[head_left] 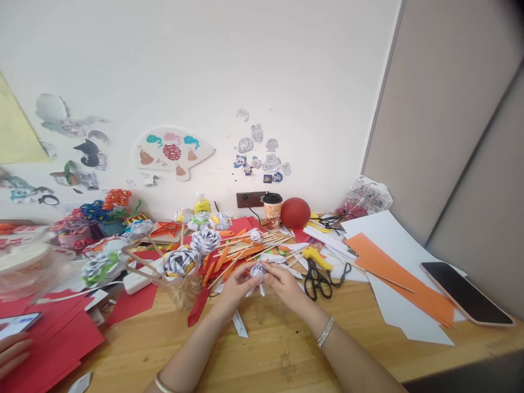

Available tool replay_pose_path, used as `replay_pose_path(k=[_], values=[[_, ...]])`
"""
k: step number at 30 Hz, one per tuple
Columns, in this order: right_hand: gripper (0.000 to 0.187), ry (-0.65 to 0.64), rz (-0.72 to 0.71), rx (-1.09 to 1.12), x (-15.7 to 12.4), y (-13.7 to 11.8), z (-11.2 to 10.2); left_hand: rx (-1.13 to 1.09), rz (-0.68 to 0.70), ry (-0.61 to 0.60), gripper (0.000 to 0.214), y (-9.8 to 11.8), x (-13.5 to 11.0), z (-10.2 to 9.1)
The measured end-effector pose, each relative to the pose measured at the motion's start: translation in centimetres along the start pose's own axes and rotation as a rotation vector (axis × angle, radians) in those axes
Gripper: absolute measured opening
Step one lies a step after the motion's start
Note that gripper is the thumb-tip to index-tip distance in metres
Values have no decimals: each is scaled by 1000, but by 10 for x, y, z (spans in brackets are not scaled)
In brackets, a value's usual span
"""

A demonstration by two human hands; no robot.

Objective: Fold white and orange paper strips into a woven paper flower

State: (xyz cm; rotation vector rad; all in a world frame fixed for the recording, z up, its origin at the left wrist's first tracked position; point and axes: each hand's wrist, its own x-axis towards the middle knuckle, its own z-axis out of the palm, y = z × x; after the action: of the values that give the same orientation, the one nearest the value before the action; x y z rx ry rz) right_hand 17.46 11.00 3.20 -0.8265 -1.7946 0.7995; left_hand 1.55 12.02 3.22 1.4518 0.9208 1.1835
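Between my two hands, above the front middle of the table, is a small white paper flower (258,271) with layered, curled petals. My left hand (238,283) closes on its left side, fingers bent around it. My right hand (282,281) pinches it from the right with thumb and fingers. Narrow white strips hang below the flower. A folded white paper strip (240,325) lies on the wood just under my left hand. To the right of my right hand are black-handled scissors (317,281). Left of my hands, a clear cup (186,292) holds larger white paper roses (180,261) on sticks.
Wooden sticks (266,240) and orange paper strips (223,259) pile up behind my hands. A yellow tool (317,256), a lidded paper cup (272,212) and a red balloon (295,213) stand beyond. At right lie orange paper (393,273) and a phone (464,295). Another person's hand (14,352) rests over red paper (73,338).
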Motion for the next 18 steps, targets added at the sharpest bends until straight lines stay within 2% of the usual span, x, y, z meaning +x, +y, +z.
replay_pose_path(k=[3,8,14,18], values=[[37,53,26,8,1,0,2,-12,6,-15,40,4,-2,3],[34,111,-13,-26,0,-1,6,-65,-31,-43,46,6,-2,8],[39,67,2,-49,-1,2,4,-39,-44,-20,44,10,-3,8],[39,85,11,-51,0,4,4,-10,-58,14,43,13,-5,8]])
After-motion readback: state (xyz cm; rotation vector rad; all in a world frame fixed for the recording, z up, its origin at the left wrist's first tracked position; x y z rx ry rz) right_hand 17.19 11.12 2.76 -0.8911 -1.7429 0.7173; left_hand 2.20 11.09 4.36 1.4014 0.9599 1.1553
